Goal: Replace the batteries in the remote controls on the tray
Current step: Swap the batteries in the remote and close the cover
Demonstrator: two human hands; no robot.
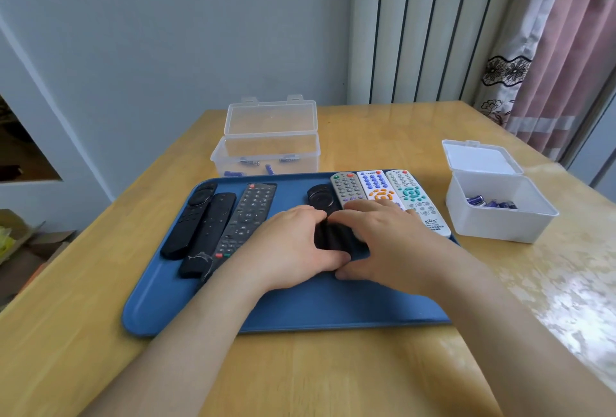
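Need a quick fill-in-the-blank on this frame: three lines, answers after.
1. The left hand and right hand both grip a ____ remote.
2. The tray under it is ____.
3. The clear box behind the tray has its lid ____.
Missing words: black; blue; open.

A pale grey wall (133, 33) stands behind the wooden table (333, 376) — its right side shines with bright light. A white ribbed panel (416, 26) and a pink curtain (566, 50) fill the right corner
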